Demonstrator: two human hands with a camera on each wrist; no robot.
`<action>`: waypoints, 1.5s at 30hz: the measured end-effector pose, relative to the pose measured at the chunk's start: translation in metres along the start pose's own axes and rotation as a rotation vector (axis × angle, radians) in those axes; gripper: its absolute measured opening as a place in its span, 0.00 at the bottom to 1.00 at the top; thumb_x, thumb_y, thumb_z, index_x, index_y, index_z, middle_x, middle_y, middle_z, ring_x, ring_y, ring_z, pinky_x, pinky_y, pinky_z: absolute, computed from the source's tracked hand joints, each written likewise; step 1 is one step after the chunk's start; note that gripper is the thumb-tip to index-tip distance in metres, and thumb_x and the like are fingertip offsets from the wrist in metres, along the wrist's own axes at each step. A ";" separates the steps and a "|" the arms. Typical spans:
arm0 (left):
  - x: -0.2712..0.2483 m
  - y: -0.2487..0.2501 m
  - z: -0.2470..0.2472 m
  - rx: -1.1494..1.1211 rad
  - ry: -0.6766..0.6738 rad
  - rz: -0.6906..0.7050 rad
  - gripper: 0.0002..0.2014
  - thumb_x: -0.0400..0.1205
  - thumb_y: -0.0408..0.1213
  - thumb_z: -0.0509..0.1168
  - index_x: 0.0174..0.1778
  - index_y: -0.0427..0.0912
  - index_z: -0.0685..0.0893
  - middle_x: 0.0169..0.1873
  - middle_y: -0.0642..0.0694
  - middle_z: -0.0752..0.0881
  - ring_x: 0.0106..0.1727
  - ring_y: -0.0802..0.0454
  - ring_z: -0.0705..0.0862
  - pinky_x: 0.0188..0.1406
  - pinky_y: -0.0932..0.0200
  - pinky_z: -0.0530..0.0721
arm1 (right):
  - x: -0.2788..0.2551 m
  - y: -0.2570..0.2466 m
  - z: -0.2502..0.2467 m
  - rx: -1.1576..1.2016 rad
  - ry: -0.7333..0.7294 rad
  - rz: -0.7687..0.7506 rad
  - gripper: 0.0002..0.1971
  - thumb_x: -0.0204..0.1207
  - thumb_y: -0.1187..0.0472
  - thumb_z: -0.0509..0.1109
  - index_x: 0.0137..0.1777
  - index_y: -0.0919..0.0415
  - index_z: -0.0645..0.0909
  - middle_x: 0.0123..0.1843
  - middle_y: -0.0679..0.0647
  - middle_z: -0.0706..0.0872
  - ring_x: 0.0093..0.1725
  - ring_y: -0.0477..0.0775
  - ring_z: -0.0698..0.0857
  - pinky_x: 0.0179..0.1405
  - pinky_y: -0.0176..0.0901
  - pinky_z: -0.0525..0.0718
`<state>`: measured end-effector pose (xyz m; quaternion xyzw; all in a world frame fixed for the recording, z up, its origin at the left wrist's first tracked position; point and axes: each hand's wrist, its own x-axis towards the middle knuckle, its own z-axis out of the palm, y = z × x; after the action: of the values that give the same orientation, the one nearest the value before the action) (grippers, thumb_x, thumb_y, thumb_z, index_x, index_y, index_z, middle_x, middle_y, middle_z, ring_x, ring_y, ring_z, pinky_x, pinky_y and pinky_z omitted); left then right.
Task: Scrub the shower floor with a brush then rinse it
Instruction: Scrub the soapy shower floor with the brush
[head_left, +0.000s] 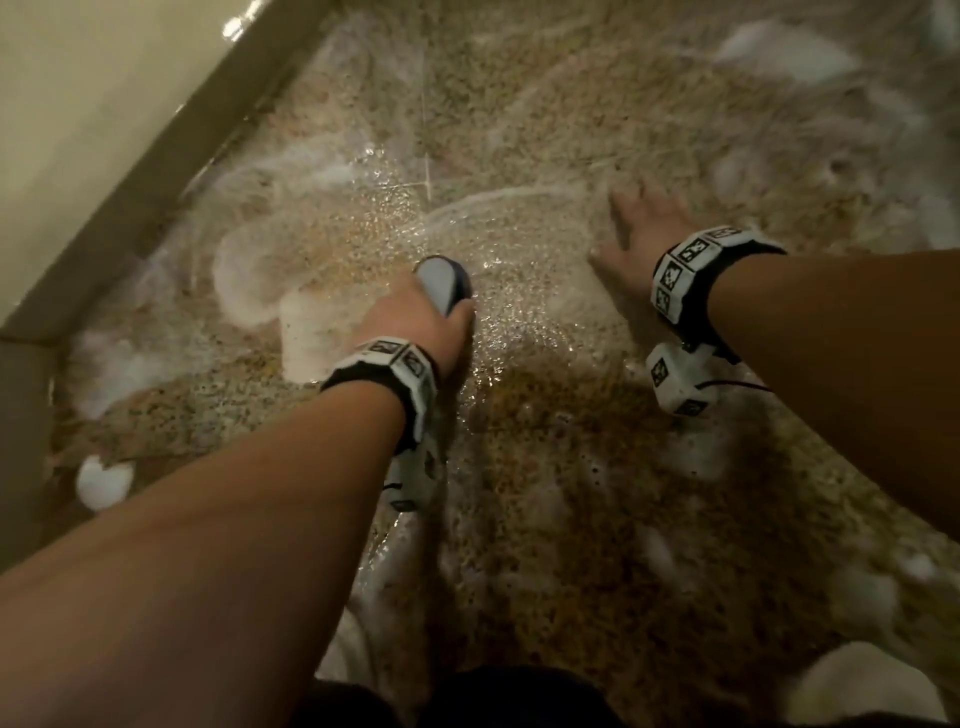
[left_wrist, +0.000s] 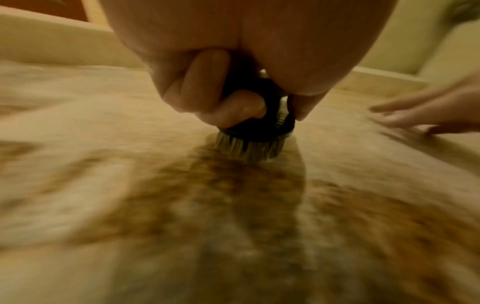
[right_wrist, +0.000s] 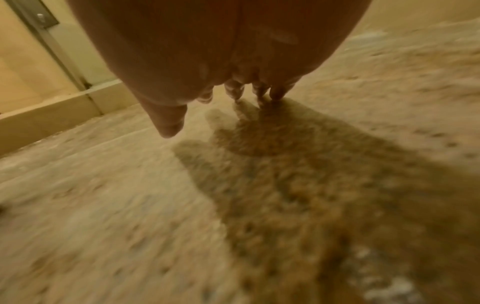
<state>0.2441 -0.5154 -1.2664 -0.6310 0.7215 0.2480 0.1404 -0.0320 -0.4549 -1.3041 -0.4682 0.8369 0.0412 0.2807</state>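
Curled tight, my left hand (head_left: 415, 325) is gripping the brush (head_left: 442, 283), fingers (left_wrist: 207, 90) wrapping its black body while the bristles are pressing on the floor (head_left: 545, 467). Off to the right, well apart from it, my right hand (head_left: 636, 236) is lying open and holding nothing, its spread fingertips (right_wrist: 235, 90) touching the wet stone. Speckled tiles are glistening with water, and foam (head_left: 301, 332) is sitting just left of the brush. A pale curb (head_left: 171, 140) is bordering the floor on the left.
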 end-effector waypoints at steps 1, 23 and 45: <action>-0.004 0.021 0.007 0.010 -0.025 0.051 0.34 0.82 0.65 0.62 0.74 0.42 0.70 0.55 0.39 0.87 0.49 0.38 0.85 0.49 0.47 0.83 | -0.002 0.009 -0.005 -0.005 0.006 0.024 0.42 0.79 0.31 0.59 0.88 0.40 0.46 0.91 0.51 0.43 0.89 0.64 0.44 0.85 0.68 0.51; -0.091 0.271 0.133 0.513 -0.261 1.076 0.24 0.82 0.59 0.67 0.63 0.47 0.70 0.44 0.45 0.86 0.40 0.39 0.84 0.34 0.49 0.77 | -0.156 0.250 -0.021 0.037 0.014 0.542 0.32 0.87 0.45 0.57 0.88 0.53 0.55 0.88 0.58 0.58 0.85 0.69 0.56 0.84 0.61 0.60; -0.038 0.227 0.087 0.212 -0.065 0.875 0.45 0.66 0.63 0.78 0.76 0.50 0.69 0.70 0.43 0.72 0.72 0.40 0.72 0.72 0.44 0.73 | -0.119 0.182 -0.050 0.176 -0.058 0.260 0.21 0.75 0.36 0.74 0.54 0.53 0.78 0.39 0.47 0.79 0.38 0.51 0.79 0.34 0.44 0.71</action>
<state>0.0182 -0.4189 -1.2785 -0.2407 0.9371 0.2285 0.1086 -0.1530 -0.2796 -1.2369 -0.3283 0.8823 0.0171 0.3369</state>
